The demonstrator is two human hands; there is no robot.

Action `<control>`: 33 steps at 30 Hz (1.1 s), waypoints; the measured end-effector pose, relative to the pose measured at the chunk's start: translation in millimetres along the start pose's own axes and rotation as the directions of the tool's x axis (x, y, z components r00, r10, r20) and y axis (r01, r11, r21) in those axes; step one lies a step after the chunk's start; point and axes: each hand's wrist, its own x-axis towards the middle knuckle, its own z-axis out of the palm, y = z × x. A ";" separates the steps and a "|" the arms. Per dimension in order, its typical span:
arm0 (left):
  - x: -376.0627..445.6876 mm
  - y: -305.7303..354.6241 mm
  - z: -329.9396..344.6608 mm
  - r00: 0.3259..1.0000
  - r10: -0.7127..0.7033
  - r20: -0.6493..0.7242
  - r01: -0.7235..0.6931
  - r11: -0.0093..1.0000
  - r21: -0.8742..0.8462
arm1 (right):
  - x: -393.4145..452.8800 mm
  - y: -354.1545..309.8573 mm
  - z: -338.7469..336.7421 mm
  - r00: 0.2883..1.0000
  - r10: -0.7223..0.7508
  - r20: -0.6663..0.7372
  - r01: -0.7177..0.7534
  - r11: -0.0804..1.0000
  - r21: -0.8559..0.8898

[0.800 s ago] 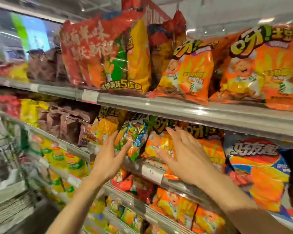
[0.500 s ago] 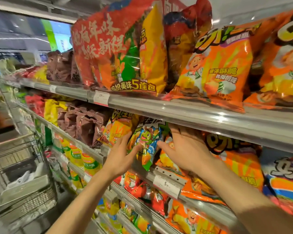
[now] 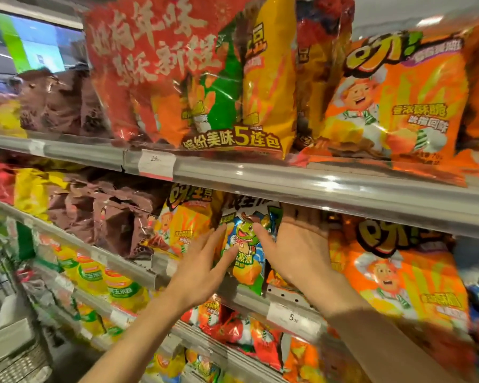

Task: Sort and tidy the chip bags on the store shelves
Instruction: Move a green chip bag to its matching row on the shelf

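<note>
The green and blue chip bag [image 3: 245, 251] with a cartoon frog stands upright on the middle shelf [image 3: 263, 301], its lower edge hanging over the front rail. I see it framed by both hands. My left hand [image 3: 202, 268] comes from the lower left with fingers straight and spread, its fingertips lying on the bag's left half. My right hand [image 3: 293, 244] is flat and open too, thumb tip on the bag's upper right, the fingers reaching up and behind its right edge under the shelf above; I cannot tell how far they go in. Neither hand is clenched on the bag.

Just left of it on the same shelf stands a yellow chip bag [image 3: 184, 219] with a chef figure, and beyond that a row of brown bags [image 3: 108, 214]. To the right, touching my right wrist area, is a large orange chef bag [image 3: 401, 275]. A white price tag [image 3: 293, 317] sits on the rail below the right hand.

The upper shelf [image 3: 315, 186] carries a big red multipack [image 3: 177, 70] with smaller bags inside, an orange bag [image 3: 398, 98] to its right, and another price label [image 3: 156, 164] on its rail. The lower shelf holds yellow-green bags [image 3: 116, 286] and red-orange bags [image 3: 246, 333]. A wire cart [image 3: 14, 352] shows at far left.
</note>
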 end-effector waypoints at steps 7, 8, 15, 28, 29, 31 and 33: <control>3.8 -9.3 2.6 0.993 0.116 -0.029 -0.118 0.989 -0.086 | 7.8 -25.8 17.3 0.984 0.166 -0.060 -0.161 0.984 0.079; 2.9 -10.9 3.4 0.992 0.120 -0.034 -0.123 0.986 -0.108 | 7.3 -28.6 19.0 0.982 0.179 -0.064 -0.172 0.979 0.113; 0.6 -15.4 7.7 0.990 0.121 -0.070 -0.133 0.969 -0.208 | 1.3 -45.0 24.8 0.966 0.237 -0.099 -0.184 0.907 0.379; -8.0 -16.4 -2.3 0.979 0.182 -0.097 -0.203 0.928 -0.314 | 3.7 -40.5 15.8 0.922 0.382 -0.058 -0.268 0.741 0.616; -8.7 -15.2 -4.0 0.978 0.181 -0.105 -0.206 0.922 -0.327 | 3.3 -38.4 12.7 0.914 0.404 -0.045 -0.281 0.707 0.649; -10.2 -11.4 -8.6 0.978 0.172 -0.116 -0.203 0.914 -0.351 | 1.6 -32.8 8.6 0.902 0.432 -0.016 -0.295 0.642 0.707; -9.2 -8.9 -12.6 0.987 0.135 -0.091 -0.161 0.893 -0.420 | -1.2 -27.6 5.1 0.893 0.449 0.004 -0.299 0.588 0.752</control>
